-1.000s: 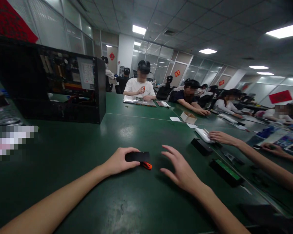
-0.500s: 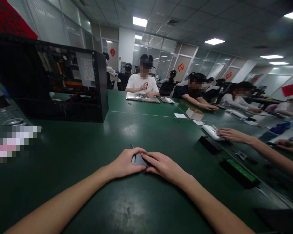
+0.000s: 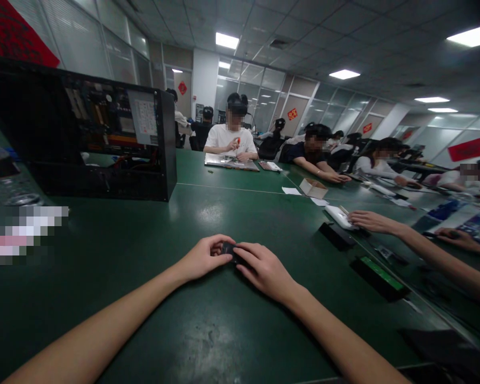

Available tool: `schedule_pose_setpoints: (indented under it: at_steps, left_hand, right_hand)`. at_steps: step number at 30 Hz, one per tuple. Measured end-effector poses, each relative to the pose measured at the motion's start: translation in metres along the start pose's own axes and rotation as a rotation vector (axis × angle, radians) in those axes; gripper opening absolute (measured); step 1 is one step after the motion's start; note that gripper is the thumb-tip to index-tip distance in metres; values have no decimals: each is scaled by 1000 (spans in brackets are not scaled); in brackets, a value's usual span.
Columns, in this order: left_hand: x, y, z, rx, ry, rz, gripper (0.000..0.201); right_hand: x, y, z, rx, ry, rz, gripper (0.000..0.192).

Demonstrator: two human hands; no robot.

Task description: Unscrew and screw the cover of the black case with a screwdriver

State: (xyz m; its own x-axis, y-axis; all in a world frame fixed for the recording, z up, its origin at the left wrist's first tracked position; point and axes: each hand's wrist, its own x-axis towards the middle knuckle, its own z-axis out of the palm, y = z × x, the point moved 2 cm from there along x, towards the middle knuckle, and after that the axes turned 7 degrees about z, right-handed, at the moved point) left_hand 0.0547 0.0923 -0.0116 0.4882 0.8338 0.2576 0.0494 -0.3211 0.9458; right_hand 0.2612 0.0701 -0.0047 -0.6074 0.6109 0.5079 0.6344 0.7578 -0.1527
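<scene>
A small flat black device (image 3: 229,248) lies on the green table (image 3: 144,256) just in front of me. My left hand (image 3: 203,257) grips its left end with thumb and fingers. My right hand (image 3: 262,269) covers its right part, fingers curled over it. An orange-handled tool seen earlier is hidden under my hands.
An open black computer case (image 3: 100,144) stands at the far left. To my right a co-worker's hands (image 3: 370,221) rest by a white device (image 3: 338,216), a black block (image 3: 336,236) and a green circuit board (image 3: 378,271). Several people sit along the far side.
My right hand came in from the right and closed over the black device, meeting my left hand. The orange tool is no longer visible.
</scene>
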Motion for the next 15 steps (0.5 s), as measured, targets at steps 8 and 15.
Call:
schedule_pose_setpoints:
  at_steps: [8, 15]
  left_hand:
    - [1, 2, 1, 74, 29, -17, 45]
    - [1, 10, 1, 264, -71, -17, 33]
  right_hand:
    - [-70, 49, -62, -154, 178, 300, 39]
    - [-207, 164, -160, -515, 361, 730, 53]
